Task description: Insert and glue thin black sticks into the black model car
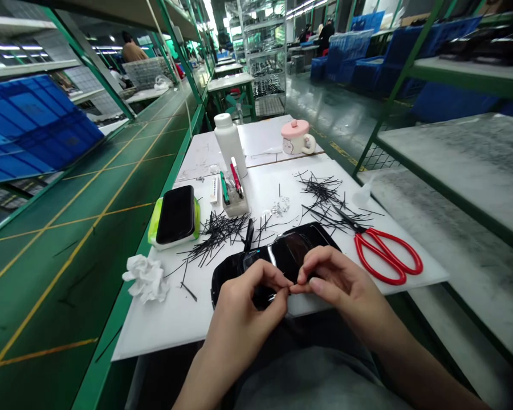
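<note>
Both of my hands are low in the head view, with their fingertips meeting over a glossy black curved shell (277, 259). My left hand (248, 307) grips its near edge. My right hand (340, 279) pinches the same edge from the other side. Anything thin between the fingertips is too small to tell. Loose black strands (218, 233) lie in a heap left of the shell, and another heap (322, 196) lies behind it. Red-handled scissors (385, 253) rest to the right of my right hand, their blades among the strands.
All this lies on a white board (166, 322) on a green workbench (72, 267). Around it are a crumpled tissue (146, 279), a phone in a green case (175, 215), a tool holder with tweezers (233, 193), a white bottle (228, 142) and a pink-lidded mug (297, 136). Blue crates (29, 128) and people stand beyond.
</note>
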Motion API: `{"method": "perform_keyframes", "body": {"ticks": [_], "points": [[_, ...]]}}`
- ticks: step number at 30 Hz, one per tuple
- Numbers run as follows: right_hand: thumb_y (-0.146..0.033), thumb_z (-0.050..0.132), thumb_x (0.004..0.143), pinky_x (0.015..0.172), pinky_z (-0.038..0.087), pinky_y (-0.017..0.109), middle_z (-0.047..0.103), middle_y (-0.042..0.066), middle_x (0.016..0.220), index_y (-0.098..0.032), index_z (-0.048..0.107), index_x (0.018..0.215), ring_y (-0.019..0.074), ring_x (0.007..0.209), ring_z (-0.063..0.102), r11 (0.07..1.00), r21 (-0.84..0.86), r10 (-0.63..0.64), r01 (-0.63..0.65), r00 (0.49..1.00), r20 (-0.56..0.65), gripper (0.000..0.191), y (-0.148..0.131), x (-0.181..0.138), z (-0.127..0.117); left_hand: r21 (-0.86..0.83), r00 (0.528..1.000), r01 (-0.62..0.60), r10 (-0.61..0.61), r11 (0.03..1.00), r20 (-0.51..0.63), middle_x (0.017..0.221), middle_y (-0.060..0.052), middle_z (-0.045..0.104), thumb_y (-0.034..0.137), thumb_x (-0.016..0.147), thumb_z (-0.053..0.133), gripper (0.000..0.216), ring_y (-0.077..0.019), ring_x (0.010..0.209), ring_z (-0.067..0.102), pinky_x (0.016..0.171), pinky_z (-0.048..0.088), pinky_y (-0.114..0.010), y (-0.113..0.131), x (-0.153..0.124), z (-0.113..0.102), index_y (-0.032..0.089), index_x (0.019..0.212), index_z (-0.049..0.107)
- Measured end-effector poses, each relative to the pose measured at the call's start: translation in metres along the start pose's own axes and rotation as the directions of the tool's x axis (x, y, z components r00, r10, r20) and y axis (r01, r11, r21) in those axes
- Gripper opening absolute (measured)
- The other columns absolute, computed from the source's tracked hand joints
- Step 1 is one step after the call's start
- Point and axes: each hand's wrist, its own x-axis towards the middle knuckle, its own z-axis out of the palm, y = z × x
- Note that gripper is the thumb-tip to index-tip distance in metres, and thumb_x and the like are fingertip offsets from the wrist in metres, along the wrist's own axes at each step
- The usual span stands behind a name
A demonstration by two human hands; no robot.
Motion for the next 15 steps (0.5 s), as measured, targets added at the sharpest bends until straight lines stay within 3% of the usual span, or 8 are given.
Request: {"method": "perform_keyframes", "body": {"ticks": [3, 6, 9, 12, 15], "points": [[-0.028, 0.068, 0.092, 0.088, 0.056, 0.021, 0.057, -0.002, 0.097, -0.030, 0.065, 0.102, 0.0099, 0.092, 0.063, 0.994, -0.096, -0.044, 0.043, 0.999, -0.010, 0.010, 0.000, -0.001, -0.002, 0.117, 0.997, -0.040, 0.032, 0.992, 0.066, 0.085, 0.007, 0.070, 0.009, 0.088, 0.057, 0.015, -0.0091, 0.080, 0.069, 0.070, 0.049, -0.018, 0.001, 0.002, -0.001, 0.024, 0.089, 0.060], [-0.029, 0.065, 0.094, 0.088, 0.055, 0.020, 0.056, -0.002, 0.101, -0.031, 0.063, 0.104, 0.0097, 0.095, 0.063, 0.981, -0.172, -0.098, 0.092, 0.995, -0.022, 0.011, 0.001, -0.003, -0.006, 0.129, 0.993, -0.070, 0.056, 0.989, 0.109, 0.085, 0.006, 0.070, 0.010, 0.090, 0.055, 0.015, -0.0095, 0.085, 0.070, 0.072, 0.051, -0.017, 0.002, 0.008, 0.002, 0.024, 0.085, 0.055], [-0.028, 0.064, 0.094, 0.088, 0.056, 0.023, 0.056, -0.001, 0.102, -0.030, 0.062, 0.105, 0.0113, 0.095, 0.063, 0.973, -0.165, -0.177, 0.164, 0.982, -0.067, 0.011, 0.005, -0.005, -0.011, 0.070, 0.992, -0.103, 0.097, 0.992, 0.078, 0.079, 0.006, 0.066, 0.009, 0.089, 0.054, 0.020, -0.0102, 0.086, 0.071, 0.089, 0.053, -0.021, 0.003, 0.016, 0.011, 0.023, 0.077, 0.044], [-0.027, 0.064, 0.093, 0.085, 0.058, 0.026, 0.057, 0.001, 0.099, -0.028, 0.063, 0.104, 0.0142, 0.095, 0.062, 0.959, -0.131, -0.268, 0.250, 0.953, -0.142, 0.011, 0.009, -0.006, -0.015, 0.004, 0.990, -0.134, 0.134, 0.991, 0.040, 0.074, 0.007, 0.064, 0.008, 0.088, 0.054, 0.026, -0.0098, 0.079, 0.071, 0.109, 0.046, -0.031, 0.007, 0.024, 0.024, 0.023, 0.073, 0.038], [-0.026, 0.063, 0.093, 0.086, 0.060, 0.030, 0.057, 0.002, 0.098, -0.027, 0.063, 0.105, 0.0159, 0.095, 0.062, 0.945, -0.086, -0.327, 0.316, 0.922, -0.206, 0.012, 0.010, -0.007, -0.017, -0.041, 0.991, -0.133, 0.134, 0.990, 0.012, 0.070, 0.007, 0.062, 0.008, 0.087, 0.054, 0.030, -0.0111, 0.075, 0.071, 0.110, 0.047, -0.036, 0.014, 0.031, 0.035, 0.023, 0.070, 0.034]]}}
